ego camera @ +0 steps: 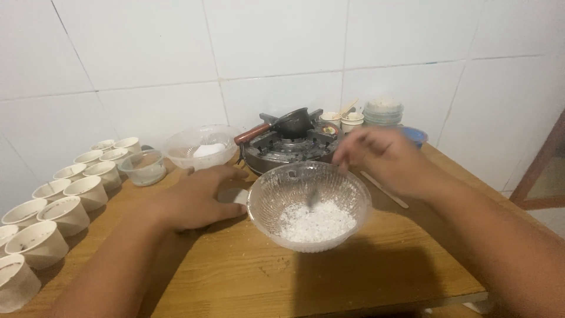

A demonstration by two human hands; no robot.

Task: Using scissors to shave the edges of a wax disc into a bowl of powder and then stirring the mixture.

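Sitting at the lower centre of the frame, the clear ribbed glass bowl (309,205) rests on the wooden surface (247,277) and contains a layer of white grated material (316,222) covering its bottom. A thin utensil (313,197) stands inside the bowl, dark and blurred; its exact kind cannot be determined.

The right hand (385,160) is positioned above the bowl's upper right rim, back of the hand upward. Its fingers (347,154) are drawn together and pointed down toward the utensil's upper end; motion blur prevents confirming whether they actually grip it.

The left hand (197,200) lies flat on the surface just left of the bowl, with its fingers (226,174) spread wide and holding nothing. Its thumb touches a small white object (235,195) lying beside the bowl's left wall.

Directly behind the bowl, at centre frame, stands a dark metal burner (282,150) carrying a small dark pan with a reddish-brown handle (276,126). Left of the burner sits a clear plastic bowl (200,147) with white contents, and beside that a smaller clear container (144,168). Along the left edge of the frame, rows of white paper cups (70,203) run from upper left to lower left. Right of the burner, near the wall, are small white cups (352,121), a stack of clear lids (382,112), and a blue item (415,135). A flat wooden stick (384,189) lies on the surface just under the right wrist. White tiled wall (282,47) fills the upper frame.
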